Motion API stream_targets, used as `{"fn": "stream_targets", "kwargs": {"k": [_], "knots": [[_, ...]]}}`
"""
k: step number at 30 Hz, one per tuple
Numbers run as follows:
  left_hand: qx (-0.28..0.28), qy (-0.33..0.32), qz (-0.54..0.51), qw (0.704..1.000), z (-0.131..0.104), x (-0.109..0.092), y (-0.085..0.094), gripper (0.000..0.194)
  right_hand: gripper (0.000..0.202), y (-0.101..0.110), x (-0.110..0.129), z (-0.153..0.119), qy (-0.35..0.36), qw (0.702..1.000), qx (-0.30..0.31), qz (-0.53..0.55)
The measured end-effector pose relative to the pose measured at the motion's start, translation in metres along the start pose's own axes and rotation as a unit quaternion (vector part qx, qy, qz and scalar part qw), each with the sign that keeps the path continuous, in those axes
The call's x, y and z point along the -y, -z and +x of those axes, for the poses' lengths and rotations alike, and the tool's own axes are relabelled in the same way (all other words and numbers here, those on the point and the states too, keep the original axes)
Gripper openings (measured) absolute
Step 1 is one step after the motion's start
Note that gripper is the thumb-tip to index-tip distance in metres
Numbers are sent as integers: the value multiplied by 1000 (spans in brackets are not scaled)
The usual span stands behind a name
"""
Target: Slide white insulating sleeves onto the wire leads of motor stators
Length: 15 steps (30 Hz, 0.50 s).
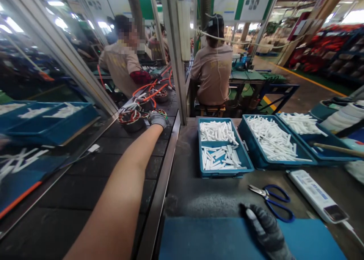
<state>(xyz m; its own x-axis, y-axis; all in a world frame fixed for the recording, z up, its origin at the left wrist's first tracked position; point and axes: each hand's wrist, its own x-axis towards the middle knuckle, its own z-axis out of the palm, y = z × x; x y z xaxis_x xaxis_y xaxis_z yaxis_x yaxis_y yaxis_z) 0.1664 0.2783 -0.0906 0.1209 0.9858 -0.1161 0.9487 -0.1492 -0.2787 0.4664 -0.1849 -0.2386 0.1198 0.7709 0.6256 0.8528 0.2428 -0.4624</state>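
My left hand (158, 118), in a grey glove, reaches far forward over the dark conveyor. It is closed on the near side of a wire-wound motor stator (162, 111), and its fingertips are mostly hidden. Just left of it stands another stator (131, 120) with reddish windings and loose leads. My right hand (265, 227), also gloved, is low over the blue mat (199, 237). Its fingers are curled together and nothing shows in them. Close by on the bench lie blue-handled scissors (274, 201), blades pointing left.
Blue bins (227, 171) of short white tubes line the bench's far side. A white power strip (318, 195) lies at right. A metal post (174, 62) rises beside the conveyor (113, 191). Two co-workers (213, 66) sit ahead. More bins (57, 129) stand left.
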Motion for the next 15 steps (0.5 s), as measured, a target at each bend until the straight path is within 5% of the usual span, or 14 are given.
{"fn": "stream_targets", "kwargs": {"k": [5,15], "knots": [[9,-46,42,998,-57,18,-8,48,31,-5,10,7,-12,999,-43,6],[16,-211,-49,976,-210,45,-39,47,49,-3,16,24,-148,986,54,60]]}}
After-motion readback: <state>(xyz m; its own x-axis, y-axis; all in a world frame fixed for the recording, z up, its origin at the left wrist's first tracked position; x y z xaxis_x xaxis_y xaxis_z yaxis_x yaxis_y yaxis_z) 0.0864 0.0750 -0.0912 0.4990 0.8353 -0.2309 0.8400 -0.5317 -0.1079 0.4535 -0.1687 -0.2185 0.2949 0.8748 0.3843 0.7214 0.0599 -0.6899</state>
